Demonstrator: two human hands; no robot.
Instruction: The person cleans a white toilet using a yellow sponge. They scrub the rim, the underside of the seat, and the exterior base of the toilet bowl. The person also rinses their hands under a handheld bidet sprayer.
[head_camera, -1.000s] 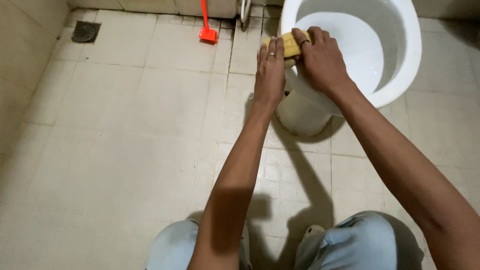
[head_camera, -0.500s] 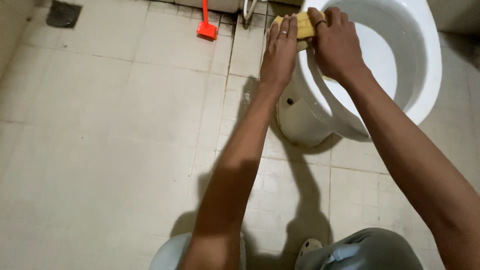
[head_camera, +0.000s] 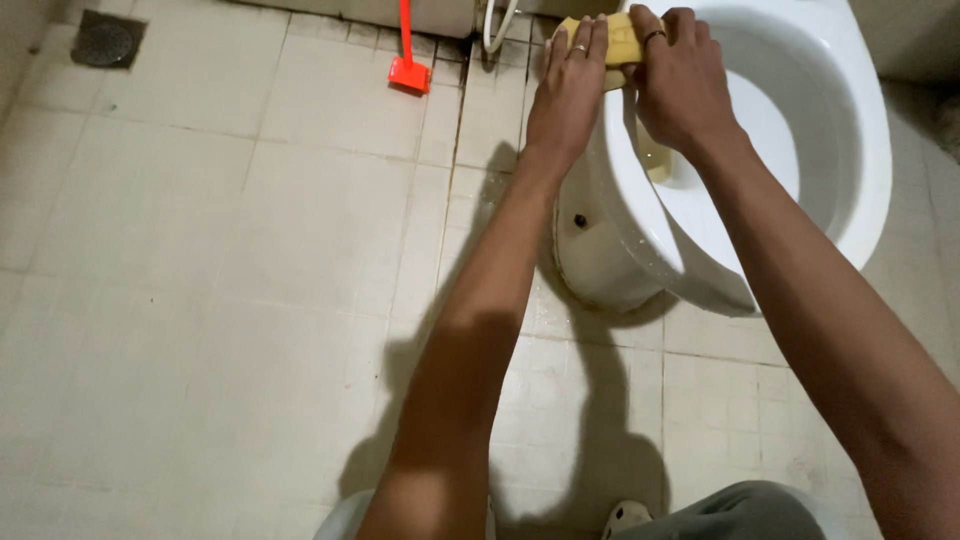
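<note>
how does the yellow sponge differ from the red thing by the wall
The yellow sponge is gripped by the left hand and right hand on the toilet rim; the red tool stands untouched on the floor. The sponge is blocky, the tool thin-handled.

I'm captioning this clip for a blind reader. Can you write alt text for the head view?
Both hands, left hand and right hand, press a yellow sponge on the rim of a white toilet bowl. Behind, an orange tool stands on the tiled floor near a floor drain.
</note>
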